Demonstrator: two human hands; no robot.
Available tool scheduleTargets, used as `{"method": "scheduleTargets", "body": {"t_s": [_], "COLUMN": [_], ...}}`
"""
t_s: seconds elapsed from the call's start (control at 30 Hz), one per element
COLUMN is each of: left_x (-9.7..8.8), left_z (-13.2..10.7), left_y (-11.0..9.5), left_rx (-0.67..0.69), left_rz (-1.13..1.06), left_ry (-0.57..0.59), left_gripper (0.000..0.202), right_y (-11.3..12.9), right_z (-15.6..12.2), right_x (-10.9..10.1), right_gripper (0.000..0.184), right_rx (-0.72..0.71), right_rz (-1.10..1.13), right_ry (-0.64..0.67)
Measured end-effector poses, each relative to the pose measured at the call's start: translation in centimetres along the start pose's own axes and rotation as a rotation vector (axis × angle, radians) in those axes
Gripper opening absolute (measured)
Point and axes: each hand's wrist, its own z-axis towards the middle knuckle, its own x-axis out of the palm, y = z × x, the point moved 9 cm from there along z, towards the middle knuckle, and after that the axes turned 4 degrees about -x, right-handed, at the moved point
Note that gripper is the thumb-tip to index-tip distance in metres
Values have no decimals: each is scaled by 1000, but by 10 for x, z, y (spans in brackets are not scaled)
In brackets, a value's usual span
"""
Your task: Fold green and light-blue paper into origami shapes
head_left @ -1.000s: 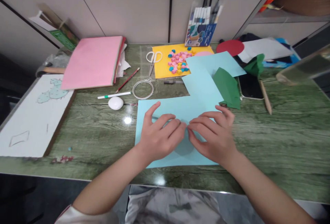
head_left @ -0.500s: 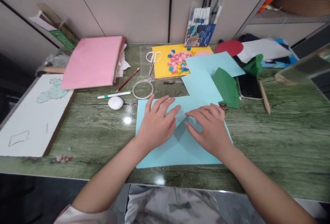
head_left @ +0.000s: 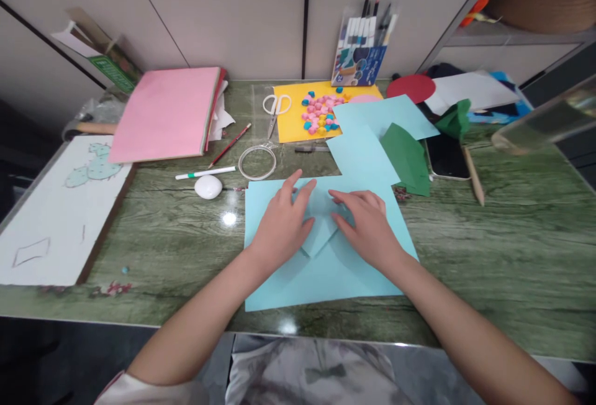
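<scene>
A light blue paper sheet (head_left: pixel 335 274) lies on the green table (head_left: pixel 488 256) in front of me. On it sits a small folded light blue piece (head_left: pixel 319 231) with a point toward me. My left hand (head_left: pixel 282 228) lies flat on the piece's left side, fingers stretched out. My right hand (head_left: pixel 367 225) presses flat on its right side, fingers extended toward the left hand.
Behind lie more blue sheets (head_left: pixel 367 138), green paper (head_left: pixel 407 156), a phone (head_left: pixel 447 156), a yellow sheet with small coloured pieces (head_left: pixel 321 113), scissors (head_left: pixel 274 110), a tape ring (head_left: pixel 257 161), a white pebble (head_left: pixel 208 187), a marker (head_left: pixel 205 173), pink paper stack (head_left: pixel 167 113) and a drawing board (head_left: pixel 56 206).
Both hands moved away from me up the sheet and flattened out. The pinched paper between the fingertips is now a folded pointed piece lying under both palms.
</scene>
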Motion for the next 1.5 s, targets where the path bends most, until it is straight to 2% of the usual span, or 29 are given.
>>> {"method": "scheduleTargets", "body": {"t_s": [0.07,0.17,0.23,0.4,0.6,0.8,1.03,1.2,1.4,1.5], "left_x": [-6,-14,-16,-14,-21,-25,-38,-50,-69,-64], "left_z": [0,-1,-2,-4,-9,-7,0,4,8,8], "left_y": [-4,-7,-8,-16,-29,-30,-19,-9,16,15], "left_rx": [13,5,-17,8,88,89,31,-2,-96,-101], "left_rz": [-74,-171,-210,-242,-203,-283,-361,-371,-400,-452], "left_ry": [-22,-25,5,61,-13,11,22,-12,-129,-119], "left_gripper": [58,53,47,7,9,8,8,10,11,6], "right_y": [-1,1,7,29,41,46,41,35,23,21], "right_z": [0,0,-1,-7,-12,-12,-11,-10,-7,-7], "right_x": [-4,-15,-21,-23,-28,-30,-35,-39,-43,-44], "right_gripper": [37,20,12,13,9,11,11,12,12,12], "right_rx": [34,36,-17,-230,-286,-289,-276,-254,-225,-214], "right_rz": [107,177,157,118,35,18,9,7,-23,-17], "right_ry": [-16,-55,-58,-2,-51,-36,-67,-90,-126,-127]}}
